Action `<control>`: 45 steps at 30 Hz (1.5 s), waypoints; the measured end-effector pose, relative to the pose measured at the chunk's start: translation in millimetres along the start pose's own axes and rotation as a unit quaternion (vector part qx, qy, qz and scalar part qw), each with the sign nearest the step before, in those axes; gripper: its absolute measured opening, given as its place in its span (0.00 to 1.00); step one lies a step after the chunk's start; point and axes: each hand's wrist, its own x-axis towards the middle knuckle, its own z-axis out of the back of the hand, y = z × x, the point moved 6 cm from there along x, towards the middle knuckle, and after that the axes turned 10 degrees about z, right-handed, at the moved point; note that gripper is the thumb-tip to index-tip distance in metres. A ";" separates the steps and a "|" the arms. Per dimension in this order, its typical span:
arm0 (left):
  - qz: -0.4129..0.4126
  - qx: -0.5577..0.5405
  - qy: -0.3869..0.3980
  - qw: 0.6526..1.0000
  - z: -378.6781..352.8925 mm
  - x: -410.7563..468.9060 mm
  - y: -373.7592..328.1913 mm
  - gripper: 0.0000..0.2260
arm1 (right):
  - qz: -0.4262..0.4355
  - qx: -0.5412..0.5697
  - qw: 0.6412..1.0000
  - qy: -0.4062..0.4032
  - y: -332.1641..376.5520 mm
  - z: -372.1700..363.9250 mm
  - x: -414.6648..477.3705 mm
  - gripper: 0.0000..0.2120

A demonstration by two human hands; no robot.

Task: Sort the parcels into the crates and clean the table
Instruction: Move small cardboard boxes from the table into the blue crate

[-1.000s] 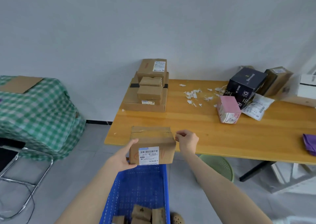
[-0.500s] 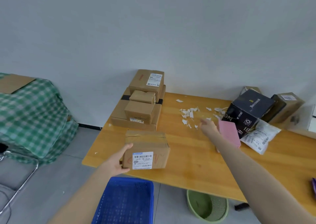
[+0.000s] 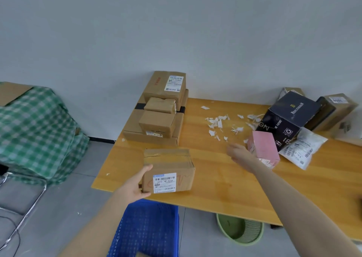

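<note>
The left hand [image 3: 137, 184] grips the labelled cardboard parcel [image 3: 168, 170] by its left end, at the near edge of the table [image 3: 215, 194], above the blue crate [image 3: 147, 229]. The right hand [image 3: 242, 155] hovers loosely open, holding nothing, just beside the pink box [image 3: 263, 149] and near the paper scraps [image 3: 217, 122]. Stacked cardboard boxes [image 3: 160, 119] stand behind the parcel.

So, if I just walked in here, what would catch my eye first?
Probably the cardboard parcel with a barcode label at the near edge of the wooden table, gripped by the left hand, with a blue crate on the floor below. Then the white paper scraps strewn mid-table, with the open right hand stretched out near them beside a pink box. A stack of brown boxes sits at the far left corner.
</note>
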 end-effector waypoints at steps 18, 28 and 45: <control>-0.042 -0.005 0.098 0.994 119.2 -1.8 78.6 0.16 | -0.076 0.261 0.946 0.174 -102.1 -235.9 -118.1 0.37; -0.020 0.123 0.118 0.985 196.4 16.5 132.2 0.27 | -0.125 0.227 0.943 0.210 -159.9 -319.8 -155.1 0.44; -0.041 0.318 -0.140 0.937 229.8 275.2 245.4 0.14 | -0.186 0.033 0.981 -0.051 -415.7 -402.9 -45.8 0.23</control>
